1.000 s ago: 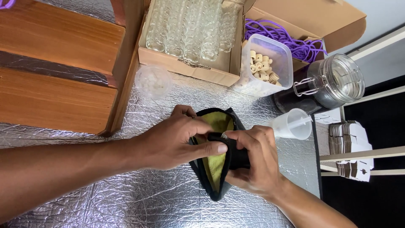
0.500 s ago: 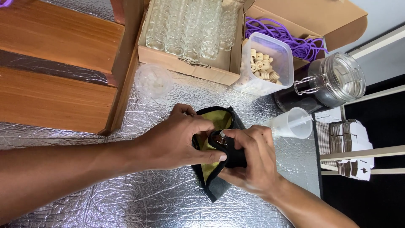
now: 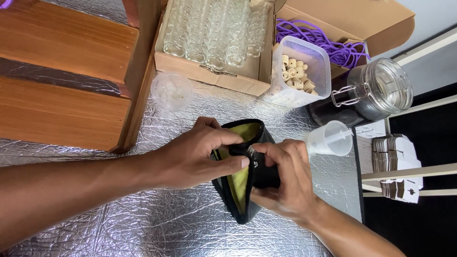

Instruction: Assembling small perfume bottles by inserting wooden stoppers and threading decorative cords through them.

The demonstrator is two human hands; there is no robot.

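Pouch (image 3: 238, 190), black with yellow lining, lies on the foil-covered worktop (image 3: 143, 228), its mouth pinched open by the left hand (image 3: 190, 157) while the right hand (image 3: 285, 181) grips its side; a slipped pinch could likely let the mouth close

A crinkled silver foil sheet (image 3: 143, 228) covers the table. On it sit a wooden rack (image 3: 62, 81) at upper left, a cardboard box (image 3: 209, 76) of glass bottles at top centre, a clear tub (image 3: 304, 71), a glass jar (image 3: 376, 90), a plastic funnel (image 3: 333, 138) and a black pouch (image 3: 247, 190) at centre. A clear round lid, perhaps a cup (image 3: 171, 90), rests beside the box.
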